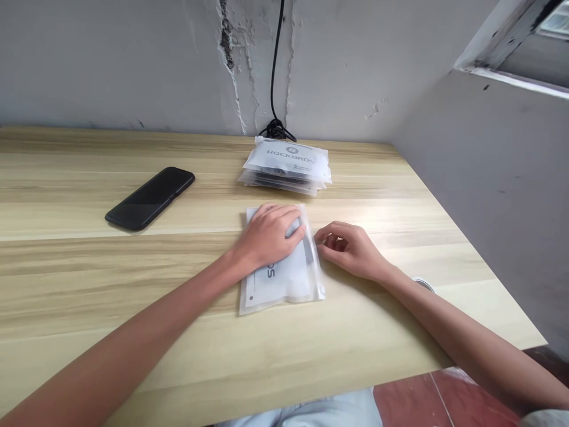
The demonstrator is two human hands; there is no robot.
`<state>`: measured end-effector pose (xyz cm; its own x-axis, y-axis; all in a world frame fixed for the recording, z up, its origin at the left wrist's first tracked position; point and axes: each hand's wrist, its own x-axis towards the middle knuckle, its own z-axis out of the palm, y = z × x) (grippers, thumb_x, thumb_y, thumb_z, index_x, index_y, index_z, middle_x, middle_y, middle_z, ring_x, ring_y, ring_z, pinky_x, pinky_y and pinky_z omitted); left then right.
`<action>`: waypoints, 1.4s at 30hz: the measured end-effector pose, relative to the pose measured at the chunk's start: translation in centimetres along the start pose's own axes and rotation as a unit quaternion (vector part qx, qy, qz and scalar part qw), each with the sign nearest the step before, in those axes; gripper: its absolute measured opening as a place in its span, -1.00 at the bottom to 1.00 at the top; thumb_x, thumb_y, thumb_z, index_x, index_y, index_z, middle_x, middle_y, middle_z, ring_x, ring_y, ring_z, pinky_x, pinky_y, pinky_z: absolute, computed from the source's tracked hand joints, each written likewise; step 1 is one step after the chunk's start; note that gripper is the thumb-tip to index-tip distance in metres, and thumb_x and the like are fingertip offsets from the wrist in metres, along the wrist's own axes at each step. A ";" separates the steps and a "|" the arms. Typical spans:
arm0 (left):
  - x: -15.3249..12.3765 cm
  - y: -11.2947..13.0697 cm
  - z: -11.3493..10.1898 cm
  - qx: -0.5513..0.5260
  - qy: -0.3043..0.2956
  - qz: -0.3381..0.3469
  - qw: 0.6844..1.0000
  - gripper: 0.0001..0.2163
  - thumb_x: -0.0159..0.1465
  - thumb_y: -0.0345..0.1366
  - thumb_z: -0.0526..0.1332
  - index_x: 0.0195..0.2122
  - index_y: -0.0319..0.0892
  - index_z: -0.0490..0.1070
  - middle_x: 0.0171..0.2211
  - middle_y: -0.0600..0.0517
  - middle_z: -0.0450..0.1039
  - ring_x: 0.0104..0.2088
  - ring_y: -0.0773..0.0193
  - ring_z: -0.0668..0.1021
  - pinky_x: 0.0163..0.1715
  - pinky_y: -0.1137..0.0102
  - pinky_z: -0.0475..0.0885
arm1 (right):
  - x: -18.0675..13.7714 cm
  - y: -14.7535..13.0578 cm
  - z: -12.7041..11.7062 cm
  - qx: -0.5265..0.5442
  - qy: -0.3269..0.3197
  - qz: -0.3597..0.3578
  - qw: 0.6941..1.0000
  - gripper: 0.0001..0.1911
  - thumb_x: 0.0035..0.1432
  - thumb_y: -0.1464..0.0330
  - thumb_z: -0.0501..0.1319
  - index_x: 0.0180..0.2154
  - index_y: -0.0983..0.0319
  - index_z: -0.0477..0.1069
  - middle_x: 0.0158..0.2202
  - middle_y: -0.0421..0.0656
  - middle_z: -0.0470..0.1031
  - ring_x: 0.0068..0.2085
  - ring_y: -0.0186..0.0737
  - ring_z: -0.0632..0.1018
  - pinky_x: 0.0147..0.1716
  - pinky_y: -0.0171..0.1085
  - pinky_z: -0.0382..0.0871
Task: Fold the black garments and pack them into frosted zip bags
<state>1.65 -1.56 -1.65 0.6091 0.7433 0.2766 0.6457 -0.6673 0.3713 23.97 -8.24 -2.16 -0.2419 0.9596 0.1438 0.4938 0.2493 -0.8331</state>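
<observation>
A flat frosted plastic pouch [284, 281] with grey lettering lies on the wooden table [133, 308] in front of me. My left hand [270, 232] rests palm down on its upper half, fingers stretched flat. My right hand [349, 248] sits at the pouch's right edge, fingers curled and pinched at the zip seal strip. Behind them a stack of several like pouches [288, 165] marked ROCKBROS lies near the wall.
A black phone [150, 197] lies face down at the left middle of the table. A black cable [275, 71] hangs down the cracked wall to a coil behind the stack. A grey side wall [498, 178] borders the table's right edge.
</observation>
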 end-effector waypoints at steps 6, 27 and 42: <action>-0.4 0.8 0.4 0.016 0.078 -0.048 0.996 -0.56 0.41 -0.05 0.18 0.21 -0.17 0.44 0.31 -0.21 0.46 0.33 -0.10 0.44 0.37 0.00 0.16 | -0.1 0.2 0.3 0.064 -0.009 -0.001 0.998 -0.82 0.27 0.29 0.32 -0.13 0.18 0.63 -0.11 -0.08 0.60 -0.34 -0.27 0.54 -0.42 -0.29 0.46; -1.8 4.7 1.9 -0.126 0.107 0.094 0.982 -0.46 0.42 0.13 -0.01 0.14 -0.20 0.40 0.09 -0.20 0.59 0.05 -0.09 0.59 0.16 -0.02 0.29 | 0.2 -2.3 0.0 0.219 -0.162 0.047 0.961 -0.68 0.11 0.13 0.44 -0.28 0.21 0.47 -0.26 -0.14 0.51 -0.24 -0.18 0.47 -0.31 -0.24 0.45; -3.7 0.7 -0.8 -0.022 -0.184 0.052 0.981 0.04 0.19 0.40 0.25 0.57 0.00 -0.05 0.56 -0.09 0.02 0.53 -0.14 0.12 0.51 -0.03 -0.06 | 0.8 0.0 -5.8 0.085 -0.187 0.173 0.963 -0.80 0.02 0.27 0.39 -0.32 0.24 0.53 -0.40 -0.24 0.50 -0.37 -0.24 0.47 -0.43 -0.29 0.32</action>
<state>-0.56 -4.73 -1.72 0.8014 0.5977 -0.0213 0.5551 -0.7301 0.3984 28.65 -6.74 1.05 -0.3869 0.8597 -0.3335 0.4626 -0.1319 -0.8767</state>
